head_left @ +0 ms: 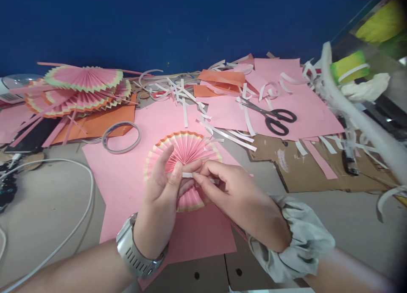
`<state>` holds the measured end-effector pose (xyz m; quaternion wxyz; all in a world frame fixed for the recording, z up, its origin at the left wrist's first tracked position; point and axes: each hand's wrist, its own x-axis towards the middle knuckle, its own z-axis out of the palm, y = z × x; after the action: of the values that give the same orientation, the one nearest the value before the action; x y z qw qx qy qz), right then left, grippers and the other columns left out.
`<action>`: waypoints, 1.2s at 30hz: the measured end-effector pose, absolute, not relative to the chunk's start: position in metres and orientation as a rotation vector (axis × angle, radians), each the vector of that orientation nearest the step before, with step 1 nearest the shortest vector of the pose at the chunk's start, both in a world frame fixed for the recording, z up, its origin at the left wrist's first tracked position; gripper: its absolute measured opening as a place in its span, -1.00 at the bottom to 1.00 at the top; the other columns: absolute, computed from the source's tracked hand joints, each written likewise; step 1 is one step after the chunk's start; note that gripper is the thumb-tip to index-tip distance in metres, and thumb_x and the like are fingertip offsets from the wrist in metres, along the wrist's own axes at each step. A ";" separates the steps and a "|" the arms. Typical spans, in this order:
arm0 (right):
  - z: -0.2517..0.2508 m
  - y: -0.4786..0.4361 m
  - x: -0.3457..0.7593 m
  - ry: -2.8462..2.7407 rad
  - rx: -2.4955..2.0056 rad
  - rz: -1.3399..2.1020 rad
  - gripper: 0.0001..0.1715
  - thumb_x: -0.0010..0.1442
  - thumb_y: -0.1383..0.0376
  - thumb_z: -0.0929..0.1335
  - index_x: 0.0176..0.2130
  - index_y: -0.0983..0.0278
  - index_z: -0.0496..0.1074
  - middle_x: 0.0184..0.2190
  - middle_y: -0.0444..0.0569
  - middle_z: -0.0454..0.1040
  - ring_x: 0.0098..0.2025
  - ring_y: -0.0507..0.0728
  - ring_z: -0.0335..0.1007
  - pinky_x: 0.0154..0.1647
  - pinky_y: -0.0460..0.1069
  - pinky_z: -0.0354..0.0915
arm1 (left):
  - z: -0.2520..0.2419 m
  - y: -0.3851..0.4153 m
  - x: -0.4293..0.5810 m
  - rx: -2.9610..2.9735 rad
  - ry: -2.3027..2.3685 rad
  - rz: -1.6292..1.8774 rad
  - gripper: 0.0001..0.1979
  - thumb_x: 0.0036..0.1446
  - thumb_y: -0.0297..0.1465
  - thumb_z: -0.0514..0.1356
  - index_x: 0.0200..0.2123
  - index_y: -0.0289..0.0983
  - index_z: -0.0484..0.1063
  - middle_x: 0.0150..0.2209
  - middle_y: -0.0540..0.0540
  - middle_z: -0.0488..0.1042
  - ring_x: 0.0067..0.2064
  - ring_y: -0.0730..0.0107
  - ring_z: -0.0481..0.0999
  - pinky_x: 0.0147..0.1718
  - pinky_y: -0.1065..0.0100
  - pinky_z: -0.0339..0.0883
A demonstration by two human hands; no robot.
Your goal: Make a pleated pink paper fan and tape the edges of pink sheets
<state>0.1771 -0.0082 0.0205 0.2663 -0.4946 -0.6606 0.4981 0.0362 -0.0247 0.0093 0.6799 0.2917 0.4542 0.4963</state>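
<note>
- L hand & R hand meet over pleated paper fan, fingers pinching small white strip at fan centre.
- Fan lies on pink sheet.
- Tape ring left of fan; scissors upper right of fan.
- Stack of finished fans far upper left of fan.
- White strips behind fan.

A craft worktable: paper fans, scissors, cut strips.
</note>
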 end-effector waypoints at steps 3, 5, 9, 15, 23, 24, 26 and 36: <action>0.020 -0.010 0.176 -1.833 -1.377 1.257 -0.73 0.25 0.25 0.21 -0.48 0.23 0.26 -0.48 -0.27 0.41 -0.53 -0.09 0.20 -0.48 -0.15 0.12 | 0.011 -0.026 0.037 0.665 1.069 1.125 -0.52 0.24 -0.34 0.06 0.19 -0.01 0.03 -0.11 -0.08 0.52 -0.05 0.29 0.49 -0.02 0.22 0.33; 0.020 -0.011 0.176 -1.879 -1.418 1.183 -0.72 0.25 0.22 0.21 -0.48 0.23 0.25 -0.52 -0.27 0.38 -0.54 -0.08 0.18 -0.49 -0.13 0.10 | 0.012 -0.027 0.037 0.679 1.087 1.134 -0.53 0.24 -0.33 0.06 0.19 0.00 0.03 -0.09 -0.07 0.51 -0.02 0.28 0.47 0.01 0.19 0.30; 0.020 -0.013 0.175 -1.925 -1.453 1.090 -0.73 0.27 0.21 0.20 -0.44 0.23 0.26 -0.54 -0.25 0.33 -0.52 -0.06 0.17 -0.48 -0.11 0.07 | 0.015 -0.028 0.038 0.668 1.075 1.143 -0.54 0.25 -0.33 0.04 0.19 0.02 0.02 -0.09 -0.06 0.52 -0.01 0.27 0.46 0.00 0.18 0.31; 0.020 -0.016 0.177 -1.961 -1.356 1.020 -0.75 0.28 0.22 0.17 -0.37 0.24 0.31 -0.52 -0.22 0.32 -0.48 -0.04 0.20 -0.41 -0.10 0.10 | 0.015 -0.028 0.037 0.742 1.038 1.109 -0.52 0.23 -0.35 0.08 0.17 0.02 0.03 -0.10 -0.02 0.53 -0.03 0.35 0.48 -0.05 0.32 0.37; 0.022 -0.017 0.175 -1.863 -1.406 1.125 -0.80 0.27 0.23 0.19 -0.30 0.20 0.35 -0.42 -0.23 0.44 -0.40 -0.03 0.30 -0.35 -0.09 0.14 | 0.017 -0.022 0.034 0.801 1.082 1.156 -0.52 0.22 -0.38 0.10 0.17 0.01 0.07 -0.11 0.01 0.53 -0.07 0.44 0.50 -0.08 0.45 0.38; 0.022 -0.016 0.176 -1.838 -1.406 1.176 -0.79 0.27 0.21 0.19 -0.31 0.19 0.35 -0.42 -0.24 0.44 -0.40 -0.03 0.31 -0.37 -0.09 0.15 | 0.017 -0.022 0.034 0.802 1.079 1.155 -0.51 0.22 -0.38 0.10 0.18 0.02 0.06 -0.11 0.01 0.54 -0.06 0.42 0.50 -0.07 0.44 0.38; 0.022 -0.013 0.177 -1.803 -1.398 1.261 -0.76 0.26 0.17 0.20 -0.35 0.19 0.35 -0.43 -0.24 0.45 -0.41 -0.03 0.32 -0.40 -0.10 0.15 | 0.018 -0.023 0.035 0.804 1.084 1.147 -0.50 0.22 -0.38 0.09 0.18 0.04 0.05 -0.14 0.03 0.55 -0.05 0.41 0.49 -0.07 0.42 0.38; 0.024 -0.015 0.177 -1.811 -1.393 1.164 -0.78 0.26 0.22 0.21 -0.37 0.23 0.35 -0.48 -0.22 0.42 -0.43 -0.05 0.31 -0.39 -0.11 0.15 | 0.018 -0.029 0.038 0.783 1.073 1.187 -0.48 0.24 -0.39 0.06 0.22 0.01 -0.03 -0.18 0.03 0.57 -0.05 0.45 0.49 -0.05 0.43 0.36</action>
<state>0.1766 -0.0146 0.0236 0.2847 -0.5207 -0.6770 0.4352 0.0383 -0.0294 0.0185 0.6288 0.3419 0.4684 0.5179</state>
